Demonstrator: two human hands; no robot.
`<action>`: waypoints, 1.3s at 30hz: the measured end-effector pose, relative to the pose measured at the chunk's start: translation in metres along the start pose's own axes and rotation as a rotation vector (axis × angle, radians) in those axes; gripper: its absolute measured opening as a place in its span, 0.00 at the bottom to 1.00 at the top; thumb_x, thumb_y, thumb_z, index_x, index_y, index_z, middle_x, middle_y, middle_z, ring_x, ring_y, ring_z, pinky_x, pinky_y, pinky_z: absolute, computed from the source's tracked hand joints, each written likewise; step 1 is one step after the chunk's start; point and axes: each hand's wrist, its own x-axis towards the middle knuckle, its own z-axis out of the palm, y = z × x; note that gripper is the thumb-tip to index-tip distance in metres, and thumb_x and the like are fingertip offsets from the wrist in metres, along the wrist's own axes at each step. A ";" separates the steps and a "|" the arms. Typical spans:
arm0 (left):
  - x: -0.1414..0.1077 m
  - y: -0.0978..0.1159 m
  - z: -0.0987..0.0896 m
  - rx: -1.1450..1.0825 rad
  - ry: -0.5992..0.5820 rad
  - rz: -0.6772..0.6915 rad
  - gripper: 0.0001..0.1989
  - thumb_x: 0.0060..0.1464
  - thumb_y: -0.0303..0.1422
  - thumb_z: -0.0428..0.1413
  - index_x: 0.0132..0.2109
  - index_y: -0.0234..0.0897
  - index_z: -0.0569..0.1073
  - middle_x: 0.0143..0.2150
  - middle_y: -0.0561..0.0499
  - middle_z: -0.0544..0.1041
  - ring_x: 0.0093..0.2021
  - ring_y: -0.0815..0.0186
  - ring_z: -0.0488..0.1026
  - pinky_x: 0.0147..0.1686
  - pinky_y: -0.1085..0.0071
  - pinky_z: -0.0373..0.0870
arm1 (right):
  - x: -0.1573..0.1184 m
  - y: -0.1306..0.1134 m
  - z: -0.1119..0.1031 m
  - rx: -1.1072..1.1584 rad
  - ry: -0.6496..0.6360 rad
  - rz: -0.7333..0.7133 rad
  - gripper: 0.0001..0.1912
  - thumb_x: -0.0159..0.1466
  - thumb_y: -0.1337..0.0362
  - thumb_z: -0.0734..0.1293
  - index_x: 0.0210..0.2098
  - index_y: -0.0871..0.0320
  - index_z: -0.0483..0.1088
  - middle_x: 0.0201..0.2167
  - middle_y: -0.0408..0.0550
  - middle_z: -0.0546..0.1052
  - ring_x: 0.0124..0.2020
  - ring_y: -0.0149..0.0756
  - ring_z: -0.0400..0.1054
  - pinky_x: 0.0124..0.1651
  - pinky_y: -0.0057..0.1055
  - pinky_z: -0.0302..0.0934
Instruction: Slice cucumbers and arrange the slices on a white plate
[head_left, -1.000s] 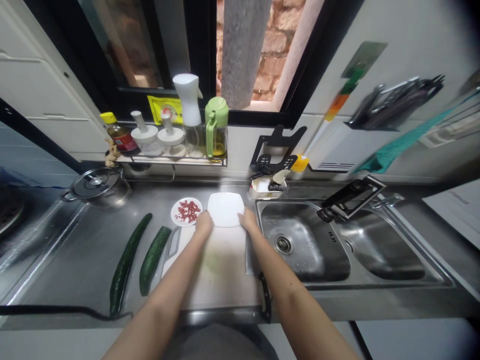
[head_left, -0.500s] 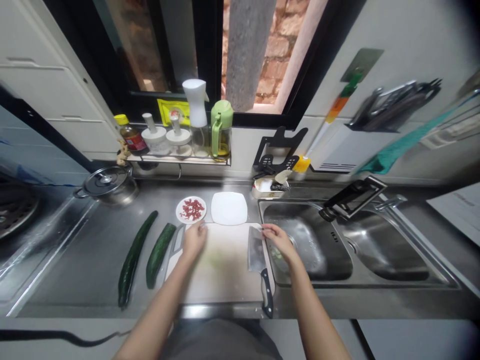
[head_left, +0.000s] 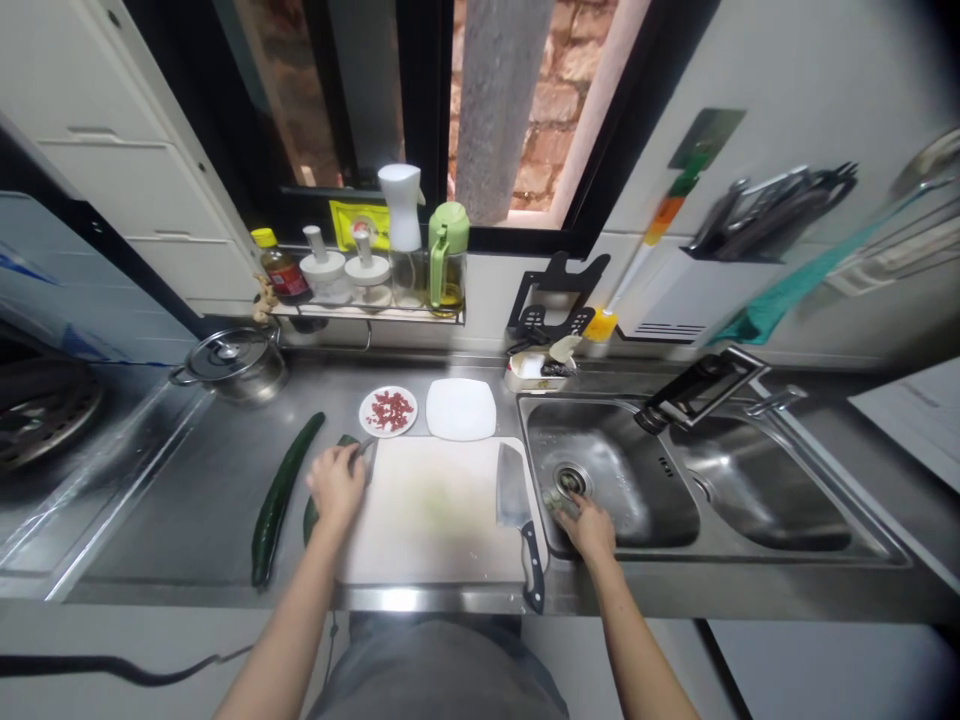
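My left hand (head_left: 337, 487) is over the shorter cucumber (head_left: 310, 518) and the left edge of the cutting board (head_left: 420, 540); its fingers are bent near the board's handle, and whether they grip anything is hidden. My right hand (head_left: 589, 525) reaches into the left sink basin with fingers apart, beside pale green scraps (head_left: 553, 498). A cleaver (head_left: 513, 485) lies on the board's right side. The longer cucumber (head_left: 285, 500) rests farther left. Behind the board stand a plate of chopped red pieces (head_left: 389, 411) and a white square plate (head_left: 461, 409).
A lidded pot (head_left: 240, 368) stands at the back left. Bottles and jars line a rack (head_left: 375, 313) under the window. The faucet (head_left: 776, 402) rises behind the double sink (head_left: 637, 553). A small utensil tray (head_left: 525, 383) sits behind it.
My left hand has moved left from the board's top edge to the shorter cucumber. My right hand has moved right and down into the sink. The view has shifted slightly.
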 end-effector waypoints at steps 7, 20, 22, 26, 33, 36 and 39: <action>0.004 -0.025 -0.005 0.093 -0.095 -0.076 0.28 0.55 0.40 0.53 0.62 0.40 0.63 0.56 0.39 0.67 0.55 0.51 0.65 0.51 0.58 0.62 | -0.027 -0.035 0.000 0.027 0.116 -0.102 0.16 0.64 0.60 0.58 0.43 0.61 0.73 0.43 0.56 0.76 0.46 0.43 0.67 0.48 0.32 0.56; 0.013 -0.049 -0.007 -0.021 -0.171 -0.024 0.27 0.55 0.36 0.55 0.61 0.37 0.65 0.53 0.40 0.74 0.51 0.55 0.73 0.49 0.65 0.68 | -0.054 -0.068 -0.003 -0.022 -0.157 -0.043 0.19 0.63 0.54 0.61 0.47 0.60 0.68 0.39 0.52 0.76 0.44 0.41 0.70 0.39 0.28 0.56; 0.013 -0.048 -0.010 -0.073 -0.151 0.001 0.27 0.54 0.35 0.55 0.61 0.37 0.65 0.54 0.41 0.74 0.52 0.56 0.72 0.51 0.64 0.67 | -0.054 -0.069 -0.003 -0.025 -0.167 -0.037 0.18 0.63 0.53 0.62 0.46 0.60 0.68 0.38 0.52 0.76 0.43 0.40 0.70 0.38 0.28 0.56; 0.008 -0.039 -0.016 -0.256 -0.151 0.134 0.27 0.54 0.36 0.55 0.61 0.36 0.66 0.56 0.43 0.72 0.55 0.57 0.70 0.54 0.64 0.65 | -0.054 -0.072 -0.002 -0.028 -0.158 -0.037 0.17 0.62 0.53 0.64 0.44 0.59 0.68 0.37 0.51 0.76 0.42 0.39 0.70 0.36 0.27 0.55; -0.018 -0.009 -0.002 -0.418 -0.365 0.398 0.28 0.53 0.37 0.56 0.61 0.38 0.65 0.55 0.44 0.72 0.53 0.57 0.71 0.53 0.62 0.67 | -0.050 -0.070 0.005 0.045 -0.168 0.012 0.16 0.60 0.53 0.65 0.39 0.59 0.67 0.32 0.50 0.76 0.35 0.37 0.70 0.30 0.26 0.52; -0.030 0.003 0.005 -0.400 -0.433 0.458 0.28 0.53 0.36 0.56 0.61 0.39 0.65 0.55 0.45 0.72 0.53 0.58 0.70 0.52 0.63 0.66 | -0.046 -0.066 0.008 0.121 -0.175 0.030 0.14 0.58 0.53 0.66 0.35 0.58 0.66 0.29 0.47 0.75 0.31 0.35 0.68 0.28 0.25 0.50; -0.038 0.013 0.007 -0.329 -0.484 0.489 0.28 0.53 0.35 0.56 0.61 0.43 0.65 0.54 0.47 0.73 0.53 0.59 0.70 0.52 0.64 0.66 | -0.042 -0.065 0.012 0.209 -0.165 0.009 0.12 0.56 0.55 0.66 0.30 0.57 0.64 0.25 0.43 0.72 0.28 0.32 0.65 0.28 0.24 0.50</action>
